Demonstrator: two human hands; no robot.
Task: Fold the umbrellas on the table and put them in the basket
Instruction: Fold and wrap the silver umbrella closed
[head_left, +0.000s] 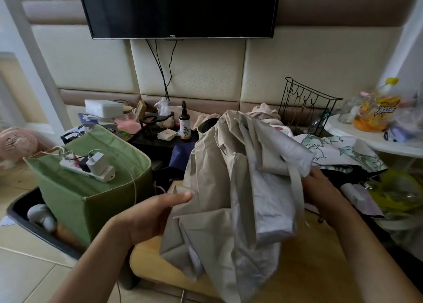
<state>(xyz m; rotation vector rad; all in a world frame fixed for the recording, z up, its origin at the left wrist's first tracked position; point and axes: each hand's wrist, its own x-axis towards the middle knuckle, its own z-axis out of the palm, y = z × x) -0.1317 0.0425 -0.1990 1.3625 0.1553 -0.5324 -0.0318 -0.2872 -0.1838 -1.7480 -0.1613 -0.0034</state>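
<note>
Beige umbrella (231,188), canopy loose and crumpled, held up over wooden surface (304,270) in front of me. My left hand (151,213) grips canopy's left edge, thumb on top of fabric. My right hand (320,188) at canopy's right side, fingers mostly hidden behind cloth; cannot tell if clamped or loose. Umbrella strap (297,188) hangs beside right hand. Green fabric basket (91,199) to left, power strip (89,167) resting on it. Floral-print umbrella (343,154) lies behind right hand.
</note>
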